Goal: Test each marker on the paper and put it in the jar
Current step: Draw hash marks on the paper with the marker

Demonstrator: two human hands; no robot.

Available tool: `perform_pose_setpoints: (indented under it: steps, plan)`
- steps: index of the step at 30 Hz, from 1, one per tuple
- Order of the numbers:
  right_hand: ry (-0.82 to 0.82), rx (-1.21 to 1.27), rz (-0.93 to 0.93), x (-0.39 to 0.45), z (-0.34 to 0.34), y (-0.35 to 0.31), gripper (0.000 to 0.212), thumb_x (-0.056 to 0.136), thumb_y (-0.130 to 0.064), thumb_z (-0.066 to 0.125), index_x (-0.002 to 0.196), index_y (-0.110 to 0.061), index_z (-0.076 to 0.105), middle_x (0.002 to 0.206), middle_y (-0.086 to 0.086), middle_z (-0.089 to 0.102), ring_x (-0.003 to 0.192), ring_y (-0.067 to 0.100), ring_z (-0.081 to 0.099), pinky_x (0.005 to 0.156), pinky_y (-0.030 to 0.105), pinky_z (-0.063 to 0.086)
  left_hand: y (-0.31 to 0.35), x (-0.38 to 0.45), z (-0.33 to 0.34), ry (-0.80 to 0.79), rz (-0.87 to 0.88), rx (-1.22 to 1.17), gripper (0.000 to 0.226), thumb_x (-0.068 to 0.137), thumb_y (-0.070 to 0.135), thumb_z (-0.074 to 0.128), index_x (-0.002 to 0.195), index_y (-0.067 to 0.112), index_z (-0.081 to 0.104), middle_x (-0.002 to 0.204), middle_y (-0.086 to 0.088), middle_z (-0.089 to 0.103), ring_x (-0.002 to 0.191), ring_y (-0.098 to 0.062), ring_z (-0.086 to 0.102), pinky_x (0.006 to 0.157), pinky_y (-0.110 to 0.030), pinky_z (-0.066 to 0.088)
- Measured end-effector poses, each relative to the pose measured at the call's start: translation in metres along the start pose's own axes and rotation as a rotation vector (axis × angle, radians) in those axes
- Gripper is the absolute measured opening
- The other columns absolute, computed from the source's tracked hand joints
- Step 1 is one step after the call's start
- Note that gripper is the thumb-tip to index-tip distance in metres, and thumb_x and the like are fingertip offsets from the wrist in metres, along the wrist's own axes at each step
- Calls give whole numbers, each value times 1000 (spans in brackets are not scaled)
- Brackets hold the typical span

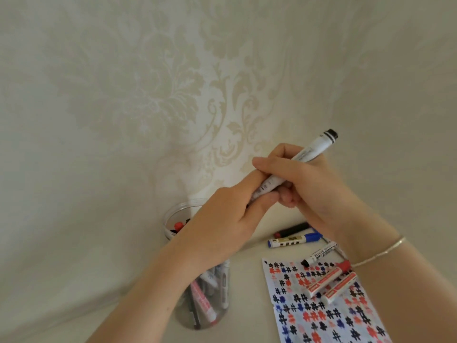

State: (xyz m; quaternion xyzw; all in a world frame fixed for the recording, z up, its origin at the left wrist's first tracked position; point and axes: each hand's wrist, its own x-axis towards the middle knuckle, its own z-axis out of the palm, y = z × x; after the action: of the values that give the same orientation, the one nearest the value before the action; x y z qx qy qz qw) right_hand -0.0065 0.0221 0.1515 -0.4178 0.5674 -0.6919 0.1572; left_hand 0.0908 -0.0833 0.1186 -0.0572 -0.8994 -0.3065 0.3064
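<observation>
2 hands (247, 194) grip 1 marker (306, 154); 5 markers (331, 278) lie loose

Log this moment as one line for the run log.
both hands hold black marker above table | jar part-filled | loose markers beside and on paper

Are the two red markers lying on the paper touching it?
Touching. The head view shows both red markers lying flat across the marked paper, no gap beneath.

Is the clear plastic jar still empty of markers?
No: the clear plastic jar already holds several markers, their red and black ends showing at its mouth.
</observation>
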Motion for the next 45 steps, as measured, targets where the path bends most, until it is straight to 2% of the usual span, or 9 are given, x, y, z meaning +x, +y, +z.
perform_pose_setpoints:
  steps: [5, 8, 11, 16, 20, 26, 32, 35, 45]
  plan:
    - [-38, -33, -59, -3, -1, -16, 22, 83, -12, 67, 70, -1, 53, 47, 3, 51, 38, 14, 38, 38, 20, 34, 2, 1, 0, 104, 26, -18, 20, 93, 45, 46, 105, 33, 56, 55, 5, 50, 39, -13, 42, 42, -20, 35]
    - [214, 68, -98, -10, -7, -11, 26, 85, -12, 67, 66, -4, 50, 49, 3, 53, 37, 16, 43, 39, 25, 37, -2, 0, -3, 165, -55, 270, 43, 79, 68, 40, 103, 33, 40, 58, 1, 48, 46, -14, 45, 50, -25, 41]
    - [414, 130, -95, -36, -21, 0, 20, 88, -19, 64, 77, -3, 59, 64, 9, 63, 48, 20, 61, 47, 27, 52, 8, -6, -2, 209, -60, 386, 42, 78, 68, 40, 98, 31, 37, 59, 5, 46, 47, -11, 45, 50, -21, 40]
    - [435, -127, 159, -99, -52, 48, 9, 83, -11, 70, 87, -4, 65, 86, 18, 71, 81, 29, 71, 80, 41, 58, 20, -15, 50, -224, -53, 181, 17, 91, 42, 53, 82, 28, 49, 59, 7, 53, 49, -5, 48, 49, -17, 39]
    - [474, -325, 323, -154, -67, 85, 20, 78, 2, 68, 67, -7, 53, 60, 9, 53, 56, 23, 45, 50, 27, 39, 15, -37, 121, -566, -59, 166, 16, 95, 34, 50, 83, 24, 48, 71, 5, 57, 62, -11, 51, 59, -31, 42]
    - [475, -139, 457, -207, -74, 103, 24, 81, 3, 62, 62, 4, 48, 53, 16, 53, 40, 24, 46, 45, 32, 39, 2, -54, 158, -1017, -160, 107, 23, 94, 33, 52, 77, 18, 48, 69, 4, 49, 60, -12, 43, 59, -27, 37]
    - [420, -325, 515, -212, -56, 110, 22, 72, 0, 59, 57, 0, 43, 53, 25, 45, 37, 18, 37, 37, 18, 29, -3, -52, 156, -1139, -186, 104, 15, 95, 32, 54, 88, 19, 54, 70, 7, 51, 62, -10, 46, 59, -24, 38]
    - [443, -394, 463, -211, -49, 116, 31, 71, -2, 62, 54, -9, 37, 48, 7, 32, 42, 12, 28, 37, 18, 23, -6, -52, 155, -1167, -193, 96, 14, 92, 35, 59, 81, 28, 52, 69, 11, 51, 60, -8, 48, 57, -22, 41]
    - [455, -439, 426, -214, -49, 118, 25, 72, -2, 59, 68, 15, 42, 54, 22, 38, 47, 12, 27, 37, 16, 21, -7, -49, 154, -1175, -215, 103, 14, 91, 36, 60, 83, 28, 52, 72, 11, 56, 58, -4, 50, 52, -14, 41]
